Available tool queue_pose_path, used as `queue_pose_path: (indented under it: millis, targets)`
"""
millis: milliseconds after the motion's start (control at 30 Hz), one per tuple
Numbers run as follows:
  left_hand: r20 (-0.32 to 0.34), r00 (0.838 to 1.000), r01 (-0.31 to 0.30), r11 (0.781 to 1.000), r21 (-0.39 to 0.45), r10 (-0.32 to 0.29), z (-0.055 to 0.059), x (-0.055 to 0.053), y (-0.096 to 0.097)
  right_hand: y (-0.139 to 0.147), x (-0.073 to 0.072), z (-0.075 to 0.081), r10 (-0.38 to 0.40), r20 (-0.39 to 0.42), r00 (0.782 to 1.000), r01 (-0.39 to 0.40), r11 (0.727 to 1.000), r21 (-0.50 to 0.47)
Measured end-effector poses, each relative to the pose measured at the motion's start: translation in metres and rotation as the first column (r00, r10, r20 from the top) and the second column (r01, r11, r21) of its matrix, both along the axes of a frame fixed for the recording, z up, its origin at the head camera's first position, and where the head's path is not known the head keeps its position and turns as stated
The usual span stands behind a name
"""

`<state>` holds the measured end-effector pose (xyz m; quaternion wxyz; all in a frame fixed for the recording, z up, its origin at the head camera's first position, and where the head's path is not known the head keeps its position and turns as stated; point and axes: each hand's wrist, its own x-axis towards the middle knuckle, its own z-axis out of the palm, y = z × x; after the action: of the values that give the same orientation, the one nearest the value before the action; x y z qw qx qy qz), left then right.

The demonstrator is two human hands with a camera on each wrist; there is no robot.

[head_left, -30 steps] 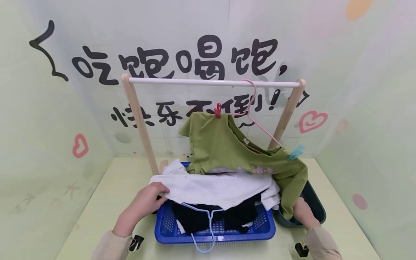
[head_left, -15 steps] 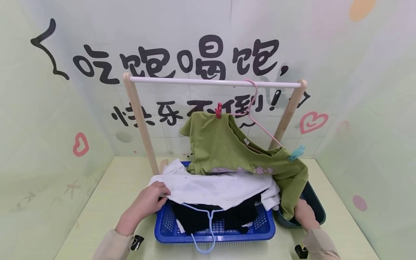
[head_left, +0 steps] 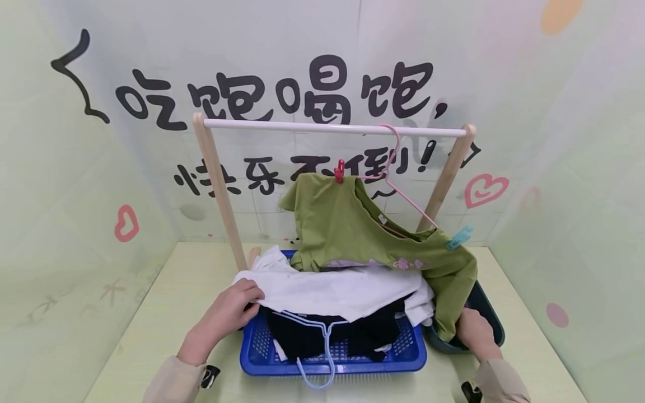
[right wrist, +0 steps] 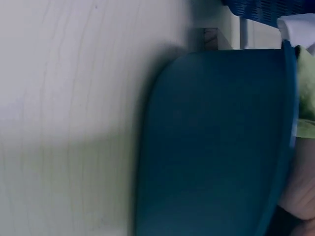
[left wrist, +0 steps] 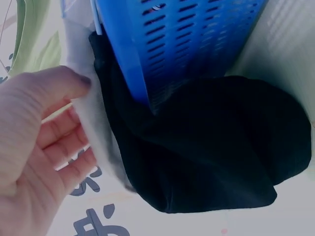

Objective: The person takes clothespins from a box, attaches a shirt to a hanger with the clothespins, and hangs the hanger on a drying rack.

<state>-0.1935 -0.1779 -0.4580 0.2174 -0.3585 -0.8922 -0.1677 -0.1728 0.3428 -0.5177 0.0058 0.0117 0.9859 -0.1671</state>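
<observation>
My left hand (head_left: 229, 308) pinches the left edge of a white garment (head_left: 322, 291), thumb on one side and fingers on the other. A light blue hanger (head_left: 327, 336) juts from beneath that garment, hook towards me. Black clothing (head_left: 302, 338) lies below it in a blue basket (head_left: 332, 368), and some black cloth (left wrist: 211, 152) hangs over the side in the left wrist view. On the right, my right hand (head_left: 476, 330) reaches down into a dark green bin (right wrist: 211, 137). Its fingers are hidden by the bin wall, so I cannot tell what they hold.
Behind the basket, a wooden rack with a white rail (head_left: 302, 127) carries a pink hanger (head_left: 410, 201). A green shirt (head_left: 332, 218) hangs askew from it, with a red clothespin (head_left: 339, 172) and a light blue clothespin (head_left: 460, 237). One sleeve drapes over the bin.
The light blue hanger has tilted slightly, its hook end now a little higher. Both hands stay in nearly the same places.
</observation>
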Motion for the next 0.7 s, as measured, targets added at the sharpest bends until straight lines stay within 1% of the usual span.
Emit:
queue_pose_path:
  millis: [100,200,300,433,500,567,600,700]
  targets:
    - [-0.088,0.996,0.03,0.999,0.036,-0.027,0.0,-0.001,-0.002,0.001,0.002,0.002,-0.008,0.0,1.0,0.008,0.999,-0.035]
    - [-0.153,0.988,0.052,0.995,0.081,-0.039,0.001,-0.003,-0.003,0.003,0.005,0.006,-0.001,-0.006,1.0,0.001,0.998,-0.063]
    - [-0.187,0.982,0.059,0.99,0.132,-0.033,0.001,-0.004,-0.003,0.005,0.009,0.012,-0.006,-0.048,0.999,0.003,0.998,-0.059]
    - [-0.215,0.977,0.049,0.981,0.186,-0.008,0.004,-0.005,-0.001,0.007,0.016,0.022,-0.018,-0.152,0.988,0.013,0.999,-0.031]
    - [-0.231,0.973,0.036,0.979,0.203,0.011,0.006,-0.006,0.0,0.007,0.02,0.028,-0.021,-0.208,0.978,0.017,1.0,-0.021]
    - [-0.246,0.969,0.025,0.975,0.221,0.031,0.007,-0.007,0.002,0.008,0.025,0.033,-0.03,-0.269,0.963,0.024,0.999,-0.024]
    - [-0.25,0.967,0.02,0.973,0.232,0.039,0.008,-0.008,0.003,0.008,0.027,0.036,-0.037,-0.303,0.952,0.029,0.999,-0.028]
    - [-0.246,0.967,0.008,0.963,0.27,0.062,0.01,-0.01,0.006,0.006,0.032,0.046,-0.063,-0.408,0.911,0.044,0.997,-0.056]
